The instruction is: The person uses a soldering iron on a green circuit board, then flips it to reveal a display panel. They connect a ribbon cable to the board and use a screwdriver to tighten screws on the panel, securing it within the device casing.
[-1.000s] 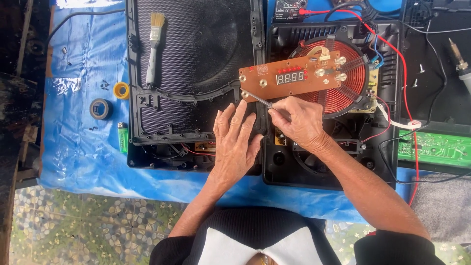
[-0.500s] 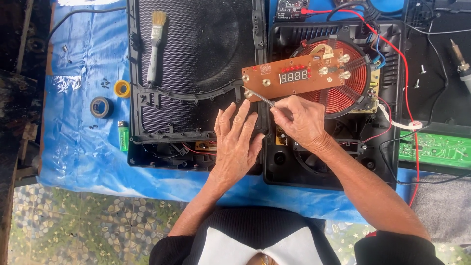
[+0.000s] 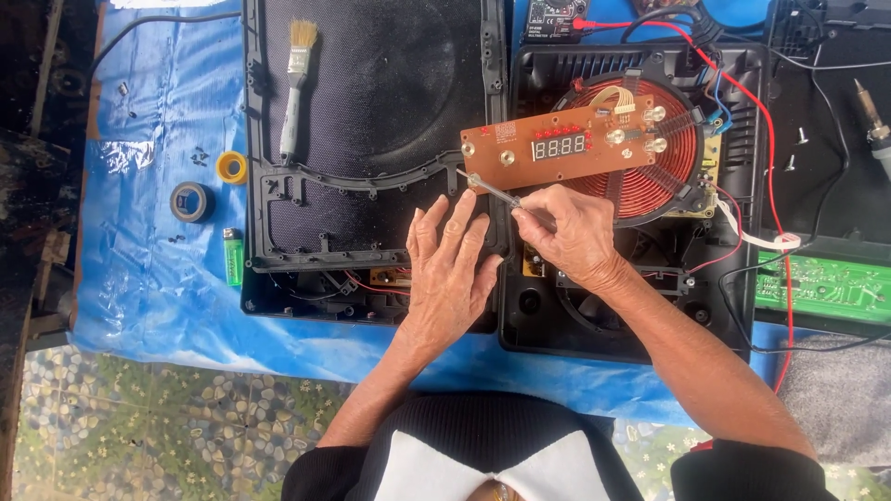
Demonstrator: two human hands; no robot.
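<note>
An opened induction cooker base (image 3: 640, 306) lies on a blue sheet, its red copper coil (image 3: 664, 176) exposed. A brown control board (image 3: 566, 144) with a lit red digit display rests tilted over the coil. My right hand (image 3: 571, 237) pinches a thin metal probe (image 3: 487, 188) whose tip touches the board's lower left corner. My left hand (image 3: 450, 269) lies flat, fingers spread, on the edge of the black top cover (image 3: 371, 102) beside the base, just under the board.
A paintbrush (image 3: 295, 88) lies on the cover. Yellow tape (image 3: 231, 167), a grey tape roll (image 3: 192, 201) and a green lighter (image 3: 232, 257) sit on the blue sheet (image 3: 139, 278) at left. Red and black leads (image 3: 775, 186), a green circuit board (image 3: 821, 289) and a soldering iron (image 3: 872, 121) are at right.
The probe tip has stayed at the board's lower left corner. Both hands have shifted only slightly.
</note>
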